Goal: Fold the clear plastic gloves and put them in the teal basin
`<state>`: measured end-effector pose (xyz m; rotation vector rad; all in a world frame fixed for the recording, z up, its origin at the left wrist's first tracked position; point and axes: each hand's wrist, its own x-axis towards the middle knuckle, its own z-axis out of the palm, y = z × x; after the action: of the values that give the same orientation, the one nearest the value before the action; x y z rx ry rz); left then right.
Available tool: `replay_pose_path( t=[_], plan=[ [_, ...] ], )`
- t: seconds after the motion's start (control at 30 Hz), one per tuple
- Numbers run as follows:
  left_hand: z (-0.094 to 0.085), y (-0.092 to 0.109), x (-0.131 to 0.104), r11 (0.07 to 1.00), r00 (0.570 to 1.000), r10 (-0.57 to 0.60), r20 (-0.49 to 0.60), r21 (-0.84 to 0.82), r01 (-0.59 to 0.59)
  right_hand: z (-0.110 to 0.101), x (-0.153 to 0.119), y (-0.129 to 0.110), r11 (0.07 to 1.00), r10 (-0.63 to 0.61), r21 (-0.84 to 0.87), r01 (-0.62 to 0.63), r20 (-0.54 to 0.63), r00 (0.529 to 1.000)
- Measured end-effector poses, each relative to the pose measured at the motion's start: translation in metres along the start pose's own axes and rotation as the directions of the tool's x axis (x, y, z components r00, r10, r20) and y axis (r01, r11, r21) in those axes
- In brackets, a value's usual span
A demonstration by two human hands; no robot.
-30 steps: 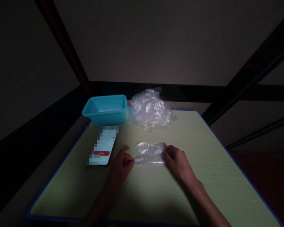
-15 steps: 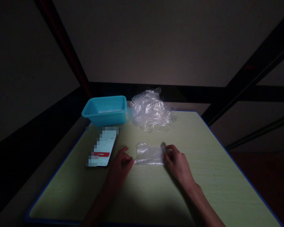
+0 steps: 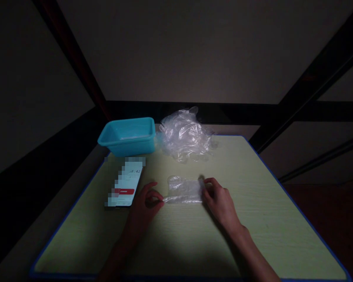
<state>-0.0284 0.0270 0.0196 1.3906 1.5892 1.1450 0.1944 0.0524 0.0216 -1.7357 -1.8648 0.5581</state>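
Observation:
A clear disposable plastic glove (image 3: 184, 191), folded to a roughly rectangular shape, lies flat on the table between my hands. My left hand (image 3: 147, 201) pinches its lower left corner between thumb and fingertips. At the opposite end, my right hand (image 3: 219, 196) has thumb and index finger closed on the right edge, and the fingers hide part of that edge. A rounded lobe of thin film sticks up at the glove's upper left. Behind it sits a loose heap of crumpled clear plastic gloves (image 3: 185, 135).
A turquoise plastic basin (image 3: 131, 145) stands at the back left of the pale wooden table (image 3: 267, 219), which has a blue edge. In front of the basin lies a phone (image 3: 126, 182) with a lit screen, close to my left hand. A dark wall rises behind.
Both hands keep their hold on the glove. The whole view has shifted slightly, with things appearing a little further left. The glove's left corner is drawn out slightly more.

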Motion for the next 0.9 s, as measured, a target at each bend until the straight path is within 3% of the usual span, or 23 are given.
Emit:
replay_pose_path(
  t=[0.53, 0.9],
  plan=[
    [0.001, -0.002, 0.000, 1.000, 1.000, -0.011, 0.010, 0.006, 0.011, 0.000, -0.003, -0.006, 0.990, 0.038, -0.135, -0.038, -0.001, 0.999],
    [0.000, 0.008, 0.008, 0.993, 0.988, -0.068, 0.139, 0.102, 0.054, 0.001, -0.005, -0.012, 0.929, -0.033, -0.369, 0.023, -0.019, 0.999]
  ],
)
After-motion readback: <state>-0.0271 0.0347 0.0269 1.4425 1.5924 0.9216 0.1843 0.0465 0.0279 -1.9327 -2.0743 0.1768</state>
